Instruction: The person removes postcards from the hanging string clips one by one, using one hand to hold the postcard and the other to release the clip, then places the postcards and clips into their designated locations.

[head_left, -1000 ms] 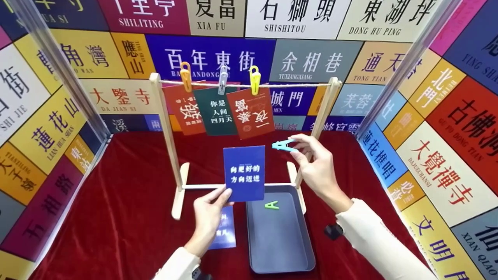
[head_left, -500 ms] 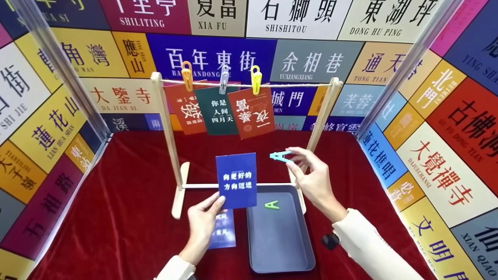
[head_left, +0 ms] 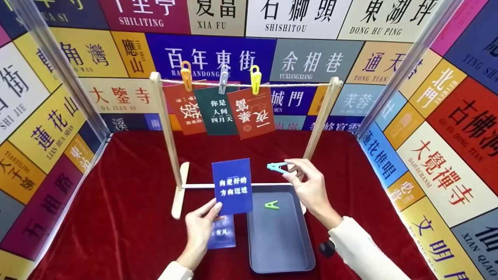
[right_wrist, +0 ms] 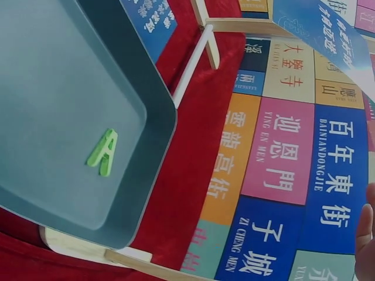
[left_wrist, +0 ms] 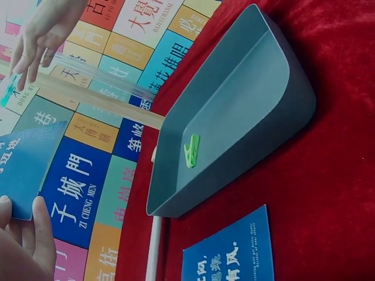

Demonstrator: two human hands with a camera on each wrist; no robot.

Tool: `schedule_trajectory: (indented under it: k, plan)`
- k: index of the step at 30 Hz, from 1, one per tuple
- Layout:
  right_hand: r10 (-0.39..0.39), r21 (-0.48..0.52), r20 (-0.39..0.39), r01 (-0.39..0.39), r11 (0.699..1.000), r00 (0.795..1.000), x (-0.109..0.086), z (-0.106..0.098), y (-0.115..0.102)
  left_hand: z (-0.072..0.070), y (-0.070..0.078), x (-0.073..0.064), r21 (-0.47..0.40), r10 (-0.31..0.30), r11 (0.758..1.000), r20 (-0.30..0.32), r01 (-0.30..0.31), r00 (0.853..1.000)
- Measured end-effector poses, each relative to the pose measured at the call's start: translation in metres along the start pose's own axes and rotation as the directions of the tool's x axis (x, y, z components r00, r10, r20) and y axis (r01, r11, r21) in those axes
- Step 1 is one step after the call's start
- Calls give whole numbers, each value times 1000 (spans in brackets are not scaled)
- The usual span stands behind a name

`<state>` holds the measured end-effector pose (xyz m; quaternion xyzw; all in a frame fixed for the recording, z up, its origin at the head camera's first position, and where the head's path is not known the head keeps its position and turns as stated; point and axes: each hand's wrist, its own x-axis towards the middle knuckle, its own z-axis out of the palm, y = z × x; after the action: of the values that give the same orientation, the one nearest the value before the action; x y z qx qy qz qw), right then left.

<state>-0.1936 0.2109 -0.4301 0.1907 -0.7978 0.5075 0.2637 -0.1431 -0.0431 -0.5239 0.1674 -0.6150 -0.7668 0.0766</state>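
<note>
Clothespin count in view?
5: orange clothespin, grey clothespin and yellow clothespin on the string; blue clothespin in the right hand; green clothespin in the tray.

3 colourful lettered walls (head_left: 319, 60) border a red velvet cloth (head_left: 109, 217).

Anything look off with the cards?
Yes: the left red rectangular card and right red rectangular card on the thin white string hang tilted, their lettering apparently upside down, whereas the dark green rectangular card between them reads upright. So does the blue rectangular card in the left hand.
</note>
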Motion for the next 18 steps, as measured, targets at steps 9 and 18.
schedule_trajectory:
  k: [9,18]
  plan:
    - [15,-29,1,-15,999,1000,-15,7,14,-13,-13,-1,30,-39,999,-11,39,999]
    - [76,-63,17,-75,995,997,-25,10,20,-23,-23,4,29,-69,997,-25,70,997]
